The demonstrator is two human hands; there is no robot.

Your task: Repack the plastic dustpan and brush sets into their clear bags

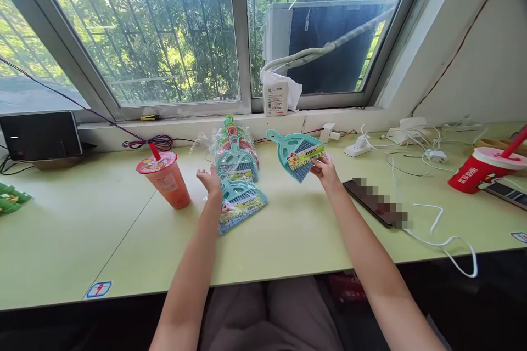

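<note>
A teal mini dustpan with a brush in it (293, 154), banded with a yellow printed label, is gripped at its lower right edge by my right hand (325, 171). My left hand (211, 180) holds nothing, its fingers apart, just left of the packed dustpans. Closest to it lies a teal dustpan and brush set in clear plastic wrap (244, 205). Behind that, a row of overlapping wrapped dustpan sets (236, 154) in teal, pink and green reaches back toward the sill.
An orange drink cup with a red straw (167, 181) stands left of my left hand. To the right lie a phone (370, 203), white cables (453, 244) and a red cup (473, 173). A tablet (39, 134) stands at far left; a tissue pack (275, 97) sits on the sill.
</note>
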